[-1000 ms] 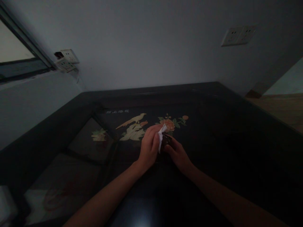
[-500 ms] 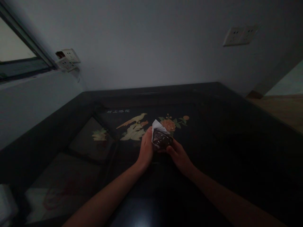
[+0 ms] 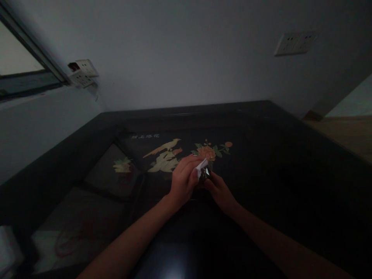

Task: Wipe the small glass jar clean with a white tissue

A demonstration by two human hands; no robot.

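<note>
Together over a black surface (image 3: 261, 155), two bare hands meet around a small dark, shiny object (image 3: 207, 173), just in front of an inlaid flower (image 3: 206, 153). The left hand (image 3: 183, 179) is closed in a grip on a crumpled white cloth (image 3: 201, 166), possibly paper, pressed to the object's left side. The right hand (image 3: 220, 192) grips the object from the right, thumb toward the camera and fingers mostly hidden behind it. Whether the object or the hands touch the surface cannot be told in the dim light.

Beyond the fingers, the surface runs back to a straight far edge along a pale wall (image 3: 186, 50), which limits reach forward. The left edge slants down toward the camera, with wall beside it; the right edge slants outward above a brown floor (image 3: 348, 135). The widest stretch of surface for sideways movement spreads to the right of the right hand, deep in shadow.

An inlaid bird (image 3: 165, 147) sits beyond and left of the hands, with pale lettering (image 3: 145, 136) farther back. A white item (image 3: 8, 250), cut off by the frame, stands at the near left corner, well apart from both arms. Sockets (image 3: 295, 42) show high on the wall at right, with more at left beside a window (image 3: 20, 50).
</note>
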